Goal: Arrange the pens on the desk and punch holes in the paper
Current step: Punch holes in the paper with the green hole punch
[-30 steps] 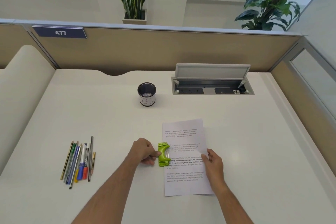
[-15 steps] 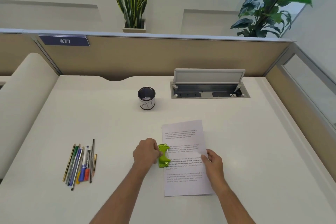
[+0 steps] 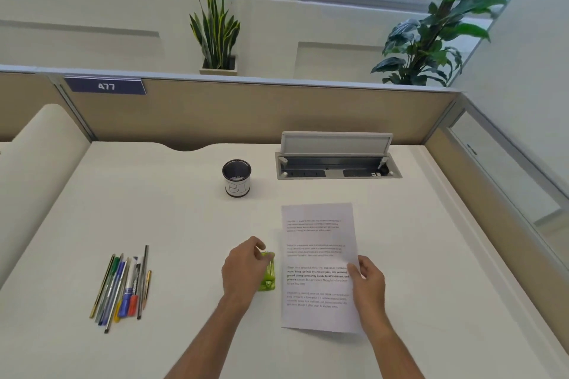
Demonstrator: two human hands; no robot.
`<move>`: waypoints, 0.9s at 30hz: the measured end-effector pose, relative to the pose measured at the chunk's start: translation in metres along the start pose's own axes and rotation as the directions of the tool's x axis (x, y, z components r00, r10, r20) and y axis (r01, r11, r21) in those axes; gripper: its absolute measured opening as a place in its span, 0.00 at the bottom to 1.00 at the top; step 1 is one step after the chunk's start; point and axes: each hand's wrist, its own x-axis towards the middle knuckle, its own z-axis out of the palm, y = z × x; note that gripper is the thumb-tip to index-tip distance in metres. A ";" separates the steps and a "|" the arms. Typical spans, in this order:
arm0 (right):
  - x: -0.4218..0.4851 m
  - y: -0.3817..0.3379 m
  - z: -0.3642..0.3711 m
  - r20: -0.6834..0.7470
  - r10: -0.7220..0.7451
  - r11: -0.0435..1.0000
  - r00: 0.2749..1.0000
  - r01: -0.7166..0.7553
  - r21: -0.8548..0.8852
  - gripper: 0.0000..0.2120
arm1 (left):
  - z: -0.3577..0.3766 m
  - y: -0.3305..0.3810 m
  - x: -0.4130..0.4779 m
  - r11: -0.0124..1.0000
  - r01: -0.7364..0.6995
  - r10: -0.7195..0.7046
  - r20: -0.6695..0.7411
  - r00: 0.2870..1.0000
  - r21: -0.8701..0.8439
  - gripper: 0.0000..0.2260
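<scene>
Pens lie arranged at 9 o'clock; the left hand grips the punch beside the paper, the right hand pinches its 3 o'clock edge, and no holes show yet.

Pens: roughly ten, overlapping, count unsure, well left of left hand. Hole punch: one, at left hand. Paper sheet: one, at right hand. Cup: one, beyond left hand.

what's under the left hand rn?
A green hole punch on the desk, just left of the paper. The left hand grips it and covers its left half, so that part is hidden.
</scene>
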 end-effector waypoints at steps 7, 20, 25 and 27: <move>-0.007 -0.039 -0.030 0.013 -0.139 0.973 0.990 0.134 0.188 0.08 | 0.005 0.047 0.000 0.842 0.009 0.165 0.274 0.947 -0.540 0.20; 0.036 -0.096 -0.077 0.167 -0.316 0.913 0.934 0.253 0.319 0.14 | 0.018 0.126 -0.029 0.764 -0.232 0.181 -0.146 0.973 -0.602 0.05; 0.041 -0.053 -0.069 0.173 -0.262 0.945 0.949 0.216 0.247 0.12 | 0.059 0.103 -0.048 0.830 -0.136 0.043 -0.181 0.983 -0.541 0.05; 0.040 -0.029 -0.066 0.187 -0.181 0.973 0.965 0.149 0.173 0.12 | 0.077 0.090 -0.056 0.840 -0.045 -0.001 -0.085 0.996 -0.541 0.03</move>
